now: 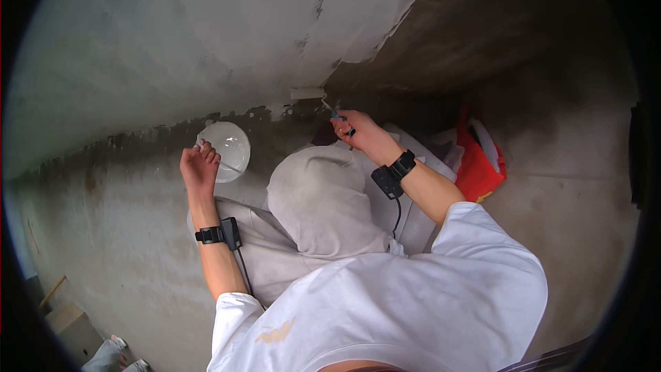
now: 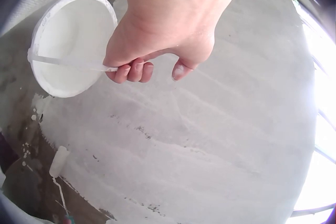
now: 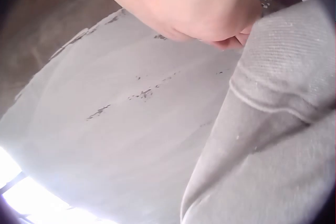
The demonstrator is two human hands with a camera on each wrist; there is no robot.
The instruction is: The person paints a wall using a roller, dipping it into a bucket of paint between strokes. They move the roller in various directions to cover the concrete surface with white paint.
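My left hand [image 1: 200, 165] curls its fingers round the handle [image 2: 73, 64] of a white bucket [image 2: 46, 79], which holds white paint. In the head view the bucket [image 1: 241, 143] is beside that hand. My right hand [image 1: 359, 134] grips the blue-green handle [image 1: 335, 116] of a small paint roller. The white roller head [image 1: 307, 94] lies at the lower edge of the white-coated wall [image 1: 206, 34], and the left wrist view shows the roller head [image 2: 59, 162] there too. In the right wrist view my right hand [image 3: 199, 8] hides what it holds.
A bare brown wall [image 1: 482, 27] meets the coated one at the right. A red bag [image 1: 476, 165] stands right of my right arm. My bent knee in grey trousers [image 1: 317, 193] is between my arms. Another person's legs [image 1: 107, 357] show at the lower left.
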